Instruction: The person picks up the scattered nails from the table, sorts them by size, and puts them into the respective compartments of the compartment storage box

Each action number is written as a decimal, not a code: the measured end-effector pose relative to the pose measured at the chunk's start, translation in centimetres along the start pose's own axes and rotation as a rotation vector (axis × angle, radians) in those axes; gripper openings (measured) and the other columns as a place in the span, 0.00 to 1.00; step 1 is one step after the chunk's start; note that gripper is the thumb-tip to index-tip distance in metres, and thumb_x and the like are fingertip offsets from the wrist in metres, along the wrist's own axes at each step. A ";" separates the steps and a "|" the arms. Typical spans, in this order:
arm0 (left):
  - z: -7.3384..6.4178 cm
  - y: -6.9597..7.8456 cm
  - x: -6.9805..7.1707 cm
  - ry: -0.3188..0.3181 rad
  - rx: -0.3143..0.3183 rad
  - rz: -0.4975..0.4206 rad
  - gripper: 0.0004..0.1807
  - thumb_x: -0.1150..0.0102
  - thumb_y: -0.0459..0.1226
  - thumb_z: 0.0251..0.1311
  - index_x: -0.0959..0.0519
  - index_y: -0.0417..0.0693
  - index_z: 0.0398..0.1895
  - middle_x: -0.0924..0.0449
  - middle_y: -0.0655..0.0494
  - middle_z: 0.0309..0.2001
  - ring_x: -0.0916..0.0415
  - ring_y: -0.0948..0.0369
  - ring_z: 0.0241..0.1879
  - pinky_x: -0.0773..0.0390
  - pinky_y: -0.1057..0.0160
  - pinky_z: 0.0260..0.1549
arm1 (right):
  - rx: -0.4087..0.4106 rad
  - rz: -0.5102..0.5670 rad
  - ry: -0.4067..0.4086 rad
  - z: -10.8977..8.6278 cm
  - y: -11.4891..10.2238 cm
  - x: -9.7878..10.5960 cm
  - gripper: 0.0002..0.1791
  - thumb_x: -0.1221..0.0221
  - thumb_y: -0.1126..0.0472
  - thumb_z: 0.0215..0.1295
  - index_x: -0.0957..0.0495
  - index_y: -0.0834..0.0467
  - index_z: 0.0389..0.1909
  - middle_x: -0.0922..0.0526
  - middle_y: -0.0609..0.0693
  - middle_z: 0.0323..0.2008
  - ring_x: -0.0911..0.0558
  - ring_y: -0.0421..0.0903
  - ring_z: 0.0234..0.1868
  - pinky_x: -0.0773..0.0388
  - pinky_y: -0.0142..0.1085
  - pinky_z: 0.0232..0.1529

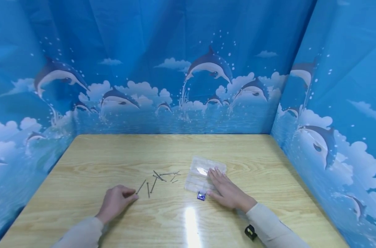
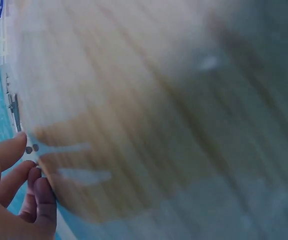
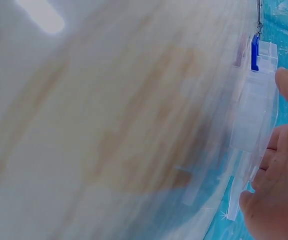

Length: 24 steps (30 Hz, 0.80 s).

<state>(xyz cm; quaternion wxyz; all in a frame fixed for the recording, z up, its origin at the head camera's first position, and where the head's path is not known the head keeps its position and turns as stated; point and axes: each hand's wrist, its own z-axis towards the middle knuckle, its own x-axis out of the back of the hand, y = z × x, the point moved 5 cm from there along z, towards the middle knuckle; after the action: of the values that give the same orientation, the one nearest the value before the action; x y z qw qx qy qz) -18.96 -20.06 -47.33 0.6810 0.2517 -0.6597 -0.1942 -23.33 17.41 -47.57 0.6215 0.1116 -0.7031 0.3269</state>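
1. One pale wood-grain table stood beneath everything.
2. The right hand lay at 4 o'clock on a clear plastic box, its fingers straight and close together, the thumb spread away.
3. The left hand was at 8 o'clock from the scattered metal nails, thumb and index fingertip about the near end of one nail; whether they pinched it, I could not tell.
4. The box rested at 3 o'clock from the nails.
5. The nails lay loose, some crossing, the smallest nearest the box.
6. That one nail pointed toward 1 o'clock. The step in hand seemed to be picking it up or setting it down; the next move probably called for a clean pinch or release without nudging the nail beside it.
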 end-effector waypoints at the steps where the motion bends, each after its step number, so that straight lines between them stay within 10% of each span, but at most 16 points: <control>1: 0.1 0.0 -0.1 0.006 0.008 -0.003 0.11 0.28 0.37 0.48 0.15 0.45 0.36 0.16 0.51 0.35 0.21 0.56 0.37 0.22 0.52 0.40 | -0.002 0.002 0.001 0.0 0.0 0.1 0.42 0.57 0.39 0.72 0.56 0.61 0.74 0.56 0.58 0.75 0.59 0.55 0.75 0.56 0.52 0.72; 24: 0.6 -0.4 -0.4 0.073 0.005 -0.038 0.03 0.30 0.34 0.50 0.14 0.45 0.28 0.14 0.46 0.33 0.18 0.50 0.37 0.21 0.48 0.42 | 0.004 -0.022 -0.014 0.0 -0.3 0.1 0.41 0.57 0.40 0.73 0.57 0.62 0.74 0.56 0.58 0.75 0.58 0.56 0.75 0.55 0.53 0.72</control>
<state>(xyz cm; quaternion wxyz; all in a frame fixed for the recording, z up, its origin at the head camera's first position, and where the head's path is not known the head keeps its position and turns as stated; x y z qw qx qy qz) -19.56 -20.20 -47.94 0.7003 0.2728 -0.6299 -0.1961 -23.21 17.20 -47.43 0.6200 0.1227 -0.7055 0.3208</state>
